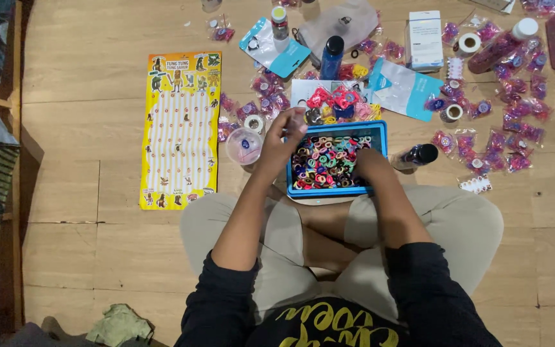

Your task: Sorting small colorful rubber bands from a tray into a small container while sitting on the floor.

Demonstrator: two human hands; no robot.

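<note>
a blue rectangular tray point(380, 138) sits on the wooden floor point(85, 83) just in front of the person's crossed legs, filled with small elastic hair bands point(325, 160) in pink, green, yellow, black and white, heaped in a loose tangle. the right hand point(370, 164) rests down among them at the tray's right side; its grip cannot be told. the left hand point(284, 132) hovers at the tray's upper left corner, fingers pinched together, on what is too small to tell. a small clear round tub point(244, 145) stands just left of it.

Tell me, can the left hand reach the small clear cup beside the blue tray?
Probably yes. The left hand is raised just right of the clear cup, and nothing lies between them.
</note>
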